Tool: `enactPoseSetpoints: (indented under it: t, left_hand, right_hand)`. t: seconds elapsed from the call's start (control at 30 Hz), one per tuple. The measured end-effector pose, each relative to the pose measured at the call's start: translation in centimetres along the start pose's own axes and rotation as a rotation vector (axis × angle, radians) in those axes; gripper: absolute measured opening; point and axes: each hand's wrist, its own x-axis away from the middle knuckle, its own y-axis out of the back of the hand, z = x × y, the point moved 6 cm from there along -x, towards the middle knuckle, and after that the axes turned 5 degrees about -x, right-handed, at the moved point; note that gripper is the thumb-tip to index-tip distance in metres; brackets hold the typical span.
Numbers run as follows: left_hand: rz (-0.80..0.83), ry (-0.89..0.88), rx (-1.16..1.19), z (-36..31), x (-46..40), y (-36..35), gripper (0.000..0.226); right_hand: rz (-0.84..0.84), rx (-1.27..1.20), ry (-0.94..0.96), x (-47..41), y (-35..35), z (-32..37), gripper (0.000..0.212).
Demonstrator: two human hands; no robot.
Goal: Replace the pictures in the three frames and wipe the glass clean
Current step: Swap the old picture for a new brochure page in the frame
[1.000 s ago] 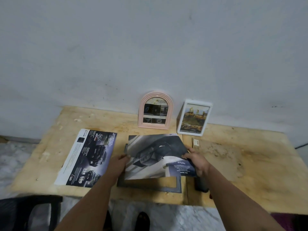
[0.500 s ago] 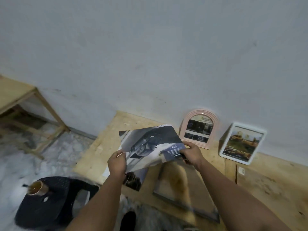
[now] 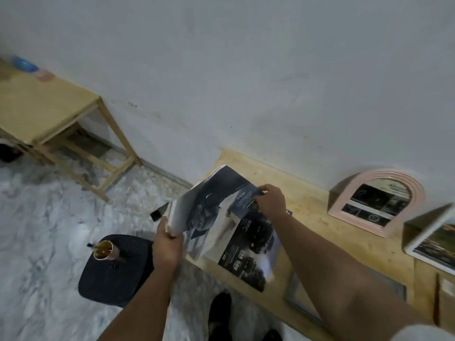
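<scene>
Leftmost, wooden side table (image 3: pixel 37 112) against white wall (image 3: pixel 246 70), marble floor (image 3: pixel 37 230); black stool (image 3: pixel 115 269) bearing cup (image 3: pixel 103 249), contents unclear; left hand (image 3: pixel 167 244) and right hand (image 3: pixel 270 200) gripping car picture (image 3: pixel 209 205) above plywood table (image 3: pixel 344 247); brochure (image 3: pixel 248 249); pink arched frame (image 3: pixel 379 200), white frame (image 3: pixel 433 242), both filled.

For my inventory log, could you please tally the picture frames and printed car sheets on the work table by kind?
Picture frames: 3 (pink arched frame, white frame, grey frame lying flat)
Printed car sheets: 2 (held sheet gripped by left hand and right hand, flat sheet)
Total: 5
</scene>
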Motion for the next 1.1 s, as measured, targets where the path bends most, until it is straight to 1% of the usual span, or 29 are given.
enactPoseSetpoints:
  t: [0.03, 0.1, 0.17, 0.27, 0.33, 0.37, 0.4, 0.47, 0.5, 0.53, 0.57, 0.63, 0.8, 1.0, 1.03, 1.1]
  left_hand:
    - [0.045, -0.027, -0.071, 0.7, -0.9, 0.0, 0.063]
    - [0.106, -0.024, -0.186, 2.2, -2.6, -0.2, 0.054]
    - [0.149, -0.024, -0.282, 3.1, -3.6, -0.5, 0.049]
    - [0.2, -0.094, -0.492, 3.0, -3.4, -0.9, 0.043]
    - [0.209, -0.204, -0.685, 2.8, -3.3, -1.0, 0.032]
    - [0.197, -0.29, -0.738, 2.5, -3.3, -1.2, 0.025]
    - [0.19, -0.38, -0.773, 2.2, -3.3, -1.5, 0.022]
    - [0.19, -0.555, -0.895, 1.9, -3.6, -2.7, 0.031]
    - [0.19, -0.624, -0.966, 1.9, -3.8, -3.5, 0.039]
    - [0.203, -0.67, -1.023, 1.9, -4.0, -4.2, 0.05]
    - [0.226, -0.691, -1.076, 2.0, -4.2, -5.0, 0.062]
    - [0.242, -0.694, -1.151, 2.2, -4.4, -5.8, 0.074]
    - [0.225, -0.705, -1.187, 3.0, -4.5, -5.9, 0.08]
    - [0.245, -0.662, -1.236, 3.5, -5.1, -6.3, 0.08]
    - [0.253, -0.656, -1.236, 3.5, -5.0, -6.4, 0.08]
    - [0.264, -0.664, -1.213, 3.1, -4.8, -6.4, 0.08]
  right_hand:
    - [0.006, 0.019, 0.005, -0.9, -1.3, 0.1, 0.014]
    - [0.027, 0.023, -0.015, -2.7, -3.9, -0.4, 0.019]
    - [0.056, 0.031, -0.034, -4.4, -6.2, -1.0, 0.026]
    - [0.104, 0.107, -0.02, -4.8, -7.5, -1.4, 0.04]
    - [0.106, 0.299, 0.033, -4.2, -7.1, -2.1, 0.049]
    - [0.112, 0.43, 0.05, -3.8, -6.7, -2.8, 0.057]
    - [0.142, 0.548, 0.051, -3.4, -6.3, -3.8, 0.07]
    - [0.277, 0.717, -0.012, -2.9, -5.6, -6.1, 0.108]
    - [0.352, 0.783, -0.053, -2.6, -5.3, -7.4, 0.122]
    - [0.401, 0.841, -0.073, -2.2, -5.1, -8.6, 0.13]
    - [0.413, 0.883, -0.07, -1.7, -4.7, -9.4, 0.133]
    - [0.373, 0.892, -0.05, -1.0, -3.8, -10.4, 0.135]
    - [0.272, 0.828, -0.029, -0.8, -1.7, -11.5, 0.135]
    - [0.114, 0.681, 0.033, 0.3, -0.1, -10.1, 0.107]
    - [0.111, 0.631, 0.026, 0.3, 0.3, -10.0, 0.103]
    - [0.182, 0.473, -0.026, 0.4, 1.0, -9.7, 0.093]
